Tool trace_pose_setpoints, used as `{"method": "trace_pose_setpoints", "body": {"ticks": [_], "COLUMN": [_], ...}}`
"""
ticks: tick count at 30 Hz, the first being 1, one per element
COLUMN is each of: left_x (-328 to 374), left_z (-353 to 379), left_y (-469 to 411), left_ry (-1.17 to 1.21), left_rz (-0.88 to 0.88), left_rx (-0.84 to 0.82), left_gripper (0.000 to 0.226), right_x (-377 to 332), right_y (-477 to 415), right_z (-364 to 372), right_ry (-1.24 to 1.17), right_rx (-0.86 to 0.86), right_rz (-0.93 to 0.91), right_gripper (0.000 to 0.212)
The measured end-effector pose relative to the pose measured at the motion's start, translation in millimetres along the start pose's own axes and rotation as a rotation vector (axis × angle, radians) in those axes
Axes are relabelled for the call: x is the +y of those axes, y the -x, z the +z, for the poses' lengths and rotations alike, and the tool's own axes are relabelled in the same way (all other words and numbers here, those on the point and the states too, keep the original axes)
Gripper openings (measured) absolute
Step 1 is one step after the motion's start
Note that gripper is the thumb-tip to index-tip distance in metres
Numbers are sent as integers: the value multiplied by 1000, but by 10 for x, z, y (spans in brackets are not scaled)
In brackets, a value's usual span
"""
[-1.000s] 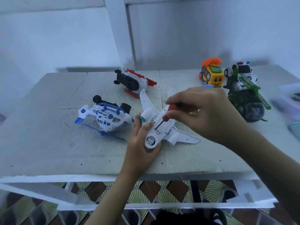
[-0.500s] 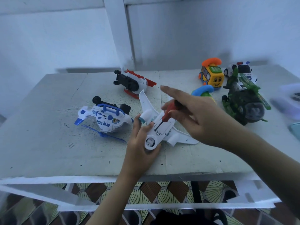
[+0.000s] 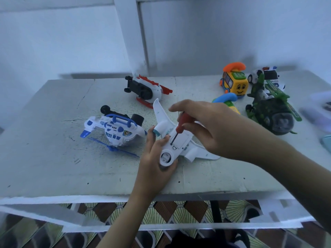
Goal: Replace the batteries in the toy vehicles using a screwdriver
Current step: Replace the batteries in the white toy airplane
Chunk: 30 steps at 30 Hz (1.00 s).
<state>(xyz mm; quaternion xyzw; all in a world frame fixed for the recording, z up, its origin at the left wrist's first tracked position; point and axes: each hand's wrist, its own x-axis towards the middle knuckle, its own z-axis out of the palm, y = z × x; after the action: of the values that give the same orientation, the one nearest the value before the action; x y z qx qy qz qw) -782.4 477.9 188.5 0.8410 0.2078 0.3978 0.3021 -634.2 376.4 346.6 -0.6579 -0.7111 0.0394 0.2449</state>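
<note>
Screwdriver (image 3: 182,121) now steeper in right hand's (image 3: 215,127) pinch; toy plane (image 3: 183,141) in left hand's (image 3: 153,159) grip.

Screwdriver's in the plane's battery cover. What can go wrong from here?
1. The screwdriver stands tilted in the cover of the plane. The left hand has fingertips right beside the tip, so a slip could jab them.
2. The left hand grips only the nose end, so the plane may twist under the right hand.
3. The work is near the front edge of the table, and a freed screw might roll off.
</note>
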Motion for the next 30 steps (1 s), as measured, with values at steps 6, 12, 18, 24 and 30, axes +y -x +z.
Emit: {"method": "trace_pose_setpoints", "body": {"ticks": [6,12,18,24,30], "left_x": [-2,16,6,0,3], "left_z": [2,-7,-3,-8,-8], "left_y": [-7,-10,-5,-4,-3], "left_ry": [7,6,16,8,3], "left_rz": [5,-12,-33,-18,-14], "left_rx": [1,-23,-14,-17,-8], "left_gripper": [57,51,53,59,57], "right_x": [-4,-98,-28,75,2], "right_y": [-86,-73,-128,-136,-145], "right_z": [7,27,-88,-63,-23], "right_ry": [74,237,134,-76,215], "right_rx": [97,103,56,119,127], "right_rz": [-13,151,322,97,167], "right_gripper": [17,39,29,29,49]}}
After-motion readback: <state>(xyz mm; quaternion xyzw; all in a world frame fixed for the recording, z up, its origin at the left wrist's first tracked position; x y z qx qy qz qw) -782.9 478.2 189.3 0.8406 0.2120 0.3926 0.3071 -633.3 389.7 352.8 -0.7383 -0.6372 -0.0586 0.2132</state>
